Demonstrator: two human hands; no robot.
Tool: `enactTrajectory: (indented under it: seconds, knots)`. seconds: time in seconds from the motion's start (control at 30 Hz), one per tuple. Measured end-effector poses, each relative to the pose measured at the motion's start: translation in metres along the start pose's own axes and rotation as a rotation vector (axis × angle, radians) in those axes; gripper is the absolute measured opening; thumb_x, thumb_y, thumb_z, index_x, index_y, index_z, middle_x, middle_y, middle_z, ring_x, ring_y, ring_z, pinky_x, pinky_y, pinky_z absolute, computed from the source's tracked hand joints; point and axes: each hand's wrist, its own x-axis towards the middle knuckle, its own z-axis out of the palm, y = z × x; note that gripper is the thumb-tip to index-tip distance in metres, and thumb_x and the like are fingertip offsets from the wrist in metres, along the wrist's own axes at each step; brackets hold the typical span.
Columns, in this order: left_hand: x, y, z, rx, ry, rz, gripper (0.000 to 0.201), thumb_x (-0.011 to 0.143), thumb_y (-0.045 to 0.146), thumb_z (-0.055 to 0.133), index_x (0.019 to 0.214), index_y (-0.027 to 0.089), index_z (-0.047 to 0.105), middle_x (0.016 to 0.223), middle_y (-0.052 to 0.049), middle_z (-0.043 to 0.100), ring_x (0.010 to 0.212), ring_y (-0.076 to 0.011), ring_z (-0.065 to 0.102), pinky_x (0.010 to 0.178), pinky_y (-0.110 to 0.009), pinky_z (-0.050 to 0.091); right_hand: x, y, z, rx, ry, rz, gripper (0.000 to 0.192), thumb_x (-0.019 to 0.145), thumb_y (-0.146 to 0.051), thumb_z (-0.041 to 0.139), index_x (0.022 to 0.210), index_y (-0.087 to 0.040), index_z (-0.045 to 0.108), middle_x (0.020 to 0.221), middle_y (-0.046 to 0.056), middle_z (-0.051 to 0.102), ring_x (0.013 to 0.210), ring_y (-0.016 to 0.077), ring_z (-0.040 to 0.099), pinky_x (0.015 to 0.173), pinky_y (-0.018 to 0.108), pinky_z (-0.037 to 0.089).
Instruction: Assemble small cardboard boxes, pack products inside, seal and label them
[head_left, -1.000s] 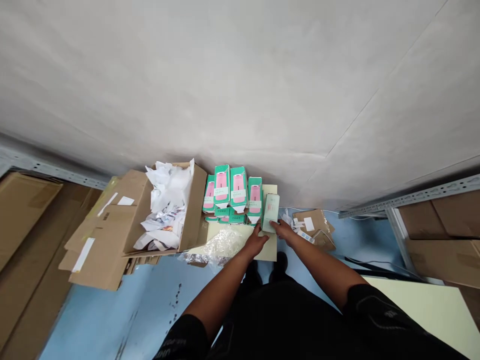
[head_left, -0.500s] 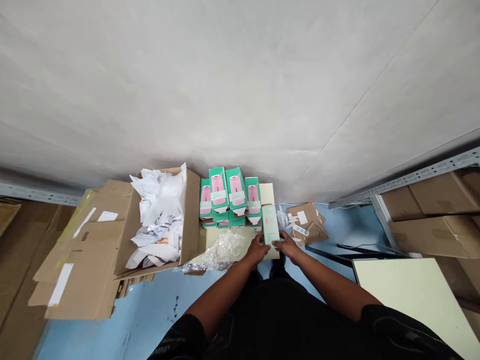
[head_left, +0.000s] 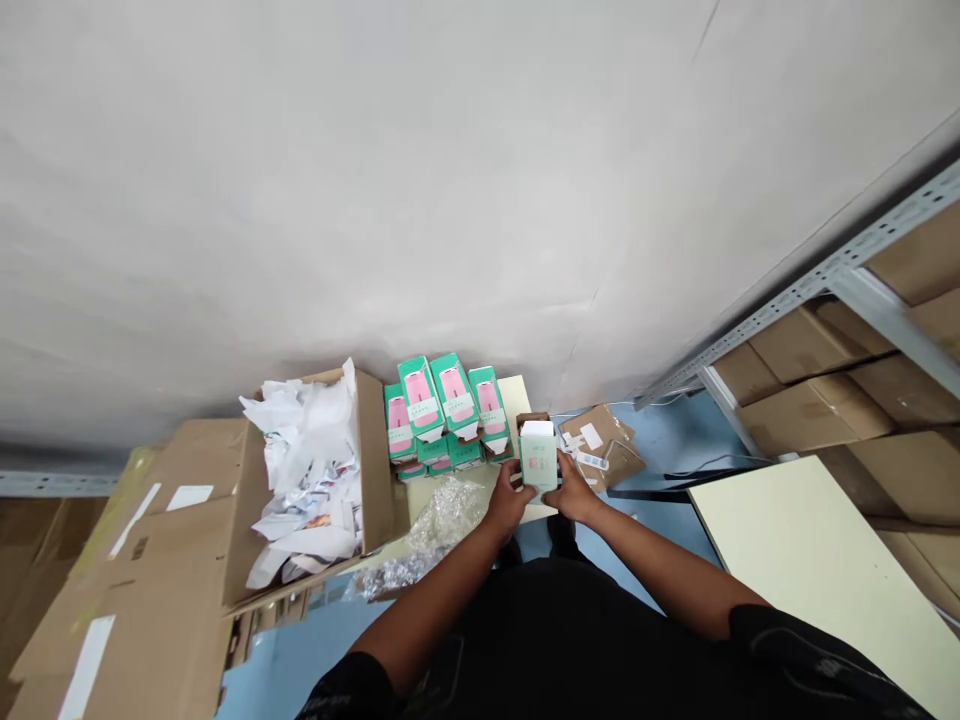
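Lifted since half a second ago, the pale green carton (head_left: 538,458) now stands nearly upright between both hands, long axis running near to far, its opened flap end tipped up at the far side. At far left, a big cardboard box (head_left: 371,450) stuffed with white paper walls that side. Next come stacked green-and-pink boxes (head_left: 442,415), touching the wall. Left hand (head_left: 508,500) and right hand (head_left: 574,492) clasp the carton's sides. Bare blue floor (head_left: 667,440) lies rightward, before the shelf rack (head_left: 825,275).
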Motion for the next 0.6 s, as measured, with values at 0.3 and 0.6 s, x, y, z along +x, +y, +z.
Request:
enactTrajectory:
  seconds: [0.3, 0.6]
  knots:
    - [-0.014, 0.041, 0.003, -0.071, -0.068, 0.089, 0.066, 0.067, 0.026, 0.07, 0.129, 0.025, 0.048, 0.128, -0.011, 0.065, 0.115, -0.0278, 0.064, 0.086, -0.038, 0.057, -0.018, -0.054, -0.008, -0.121, 0.155, -0.213, 0.1, 0.063, -0.007, 0.071, 0.15, -0.035, 0.033, 0.137, 0.008, 0.043, 0.118, 0.0259, 0.056, 0.1, 0.048, 0.055]
    - [-0.028, 0.08, 0.057, 0.017, -0.185, 0.277, 0.059, 0.068, 0.022, 0.066, 0.125, 0.025, 0.047, 0.12, -0.007, 0.067, 0.112, -0.0248, 0.064, 0.093, -0.038, 0.053, -0.046, -0.075, -0.058, -0.102, 0.321, -0.351, 0.098, 0.066, -0.008, 0.071, 0.151, -0.035, 0.032, 0.139, 0.008, 0.042, 0.12, 0.0243, 0.055, 0.096, 0.041, 0.058]
